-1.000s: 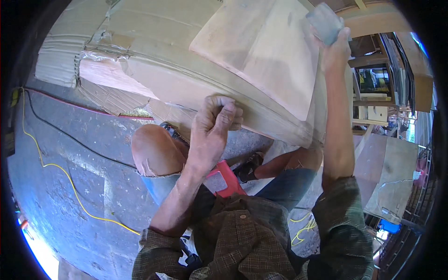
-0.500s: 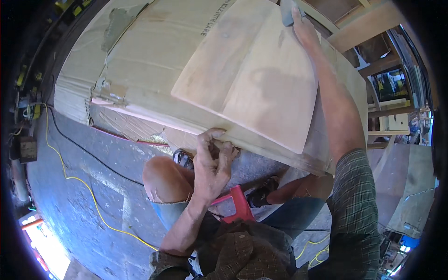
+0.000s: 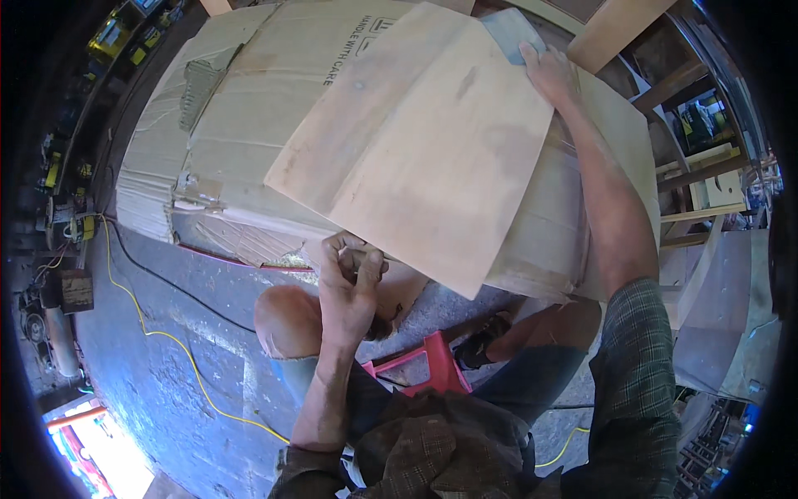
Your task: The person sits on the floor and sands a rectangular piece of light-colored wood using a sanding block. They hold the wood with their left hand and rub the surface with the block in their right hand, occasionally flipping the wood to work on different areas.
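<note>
A thin, pale wooden panel [image 3: 416, 158] with a darker band lies tilted on a large cardboard box [image 3: 249, 125]. My right hand [image 3: 550, 73] is at its far right edge, closed on a flat grey piece of sandpaper [image 3: 509, 35] that rests on the wood. My left hand [image 3: 349, 287] is at the panel's near edge with its fingers curled. Its fingertips come up against that edge; whether they grip it or anything else is hidden.
A red plastic stool [image 3: 436, 366] stands between my legs. Yellow [image 3: 195, 366] and black [image 3: 158, 279] cables run over the concrete floor at left. Wooden framing [image 3: 619, 33] rises at the far right, and tools line a shelf [image 3: 58, 166] on the left.
The panel has shifted left and turned on the box, its near edge now at my left hand. My right hand and the sandpaper appear lower, and more of the sandpaper shows. The view has shifted too.
</note>
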{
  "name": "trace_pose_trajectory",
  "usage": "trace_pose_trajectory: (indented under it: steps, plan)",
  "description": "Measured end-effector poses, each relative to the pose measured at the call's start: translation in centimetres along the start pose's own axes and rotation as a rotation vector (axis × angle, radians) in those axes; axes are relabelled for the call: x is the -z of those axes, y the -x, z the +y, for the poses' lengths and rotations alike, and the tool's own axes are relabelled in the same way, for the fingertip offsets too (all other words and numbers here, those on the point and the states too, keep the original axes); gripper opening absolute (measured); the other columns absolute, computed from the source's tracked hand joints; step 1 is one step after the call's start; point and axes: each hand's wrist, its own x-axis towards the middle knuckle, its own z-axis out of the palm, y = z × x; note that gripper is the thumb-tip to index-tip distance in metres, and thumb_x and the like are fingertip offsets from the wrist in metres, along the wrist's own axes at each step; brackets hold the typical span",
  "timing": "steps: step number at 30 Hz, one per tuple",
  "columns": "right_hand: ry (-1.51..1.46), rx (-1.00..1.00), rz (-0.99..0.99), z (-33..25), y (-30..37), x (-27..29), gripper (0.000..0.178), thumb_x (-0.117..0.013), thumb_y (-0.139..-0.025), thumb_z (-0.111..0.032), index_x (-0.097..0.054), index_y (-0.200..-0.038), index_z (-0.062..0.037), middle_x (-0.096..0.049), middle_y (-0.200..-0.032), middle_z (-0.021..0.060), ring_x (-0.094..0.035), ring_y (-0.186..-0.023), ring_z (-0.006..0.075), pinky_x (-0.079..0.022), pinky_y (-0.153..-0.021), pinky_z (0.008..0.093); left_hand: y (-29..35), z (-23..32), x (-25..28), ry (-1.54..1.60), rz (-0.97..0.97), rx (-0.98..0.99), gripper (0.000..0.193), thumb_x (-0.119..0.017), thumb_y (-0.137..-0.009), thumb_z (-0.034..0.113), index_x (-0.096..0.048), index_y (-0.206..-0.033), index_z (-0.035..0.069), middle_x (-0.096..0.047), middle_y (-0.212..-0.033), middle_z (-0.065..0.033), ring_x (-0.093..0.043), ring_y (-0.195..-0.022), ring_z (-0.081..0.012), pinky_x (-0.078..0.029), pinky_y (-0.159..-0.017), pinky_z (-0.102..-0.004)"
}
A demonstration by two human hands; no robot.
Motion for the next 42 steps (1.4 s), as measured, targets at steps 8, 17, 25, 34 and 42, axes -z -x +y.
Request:
trace_pose_trajectory:
  steps: [8, 17, 25, 34, 42]
  plan:
    - [-0.028, -0.251, -0.259, 3.3, 9.6, 7.9, 0.068, -0.031, -0.093, -0.057, -0.066, -0.108, 0.0001, -0.059, -0.112, 0.0312, -0.055, -0.110, 0.0452, -0.040, -0.096, 0.0483, 7.3, 1.6, 0.5, 0.594, 0.057, 0.045, 0.043, -0.047, -0.097, 0.010, -0.037, -0.136, -0.005, -0.059, -0.109, -0.0115, -0.056, -0.102, -0.0164, -0.048, -0.087, -0.0278]
    - [-0.634, -0.645, -0.146, 0.6, 34.2, 19.6, 0.067, -0.047, -0.093, -0.050, -0.057, -0.116, 0.0121, -0.063, -0.107, 0.0228, -0.059, -0.104, 0.0269, -0.042, -0.092, 0.0361, 2.5, 7.0, 9.8, -0.041, -0.161, 0.036, 0.045, -0.048, -0.092, 0.007, -0.043, -0.134, -0.009, -0.063, -0.111, -0.0163, -0.063, -0.095, -0.0190, -0.051, -0.081, -0.0268]
    - [-1.042, -0.841, -0.083, -6.0, 44.4, 23.6, 0.037, -0.052, -0.096, -0.029, -0.061, -0.105, 0.0059, -0.061, -0.096, 0.0054, -0.052, -0.082, 0.0086, -0.043, -0.068, 0.0243, -9.9, 10.6, 6.6, -0.966, -0.237, -0.088, 0.043, -0.045, -0.078, 0.008, -0.062, -0.116, -0.003, -0.068, -0.097, -0.0201, -0.065, -0.083, -0.0242, -0.050, -0.078, -0.0324]
    - [-1.315, -0.359, -0.258, -13.5, 44.6, 20.7, 0.032, -0.050, -0.095, -0.022, -0.057, -0.111, 0.0040, -0.061, -0.087, 0.0098, -0.057, -0.078, 0.0161, -0.046, -0.068, 0.0314, -21.4, 13.4, 5.6, -1.177, -0.270, -0.501, 0.046, -0.051, -0.080, 0.017, -0.059, -0.124, 0.004, -0.061, -0.118, -0.0245, -0.059, -0.109, -0.0353, -0.045, -0.095, -0.0402]
    - [-1.231, -0.574, 0.036, -7.6, 37.6, 19.4, 0.036, -0.050, -0.096, -0.024, -0.055, -0.117, 0.0050, -0.064, -0.094, 0.0189, -0.063, -0.084, 0.0273, -0.048, -0.078, 0.0374, 1.0, 5.6, 1.5, -0.723, 0.500, -0.384, 0.057, -0.059, -0.091, 0.027, -0.039, -0.139, 0.002, -0.044, -0.128, -0.0235, -0.046, -0.117, -0.0343, -0.039, -0.098, -0.0423]
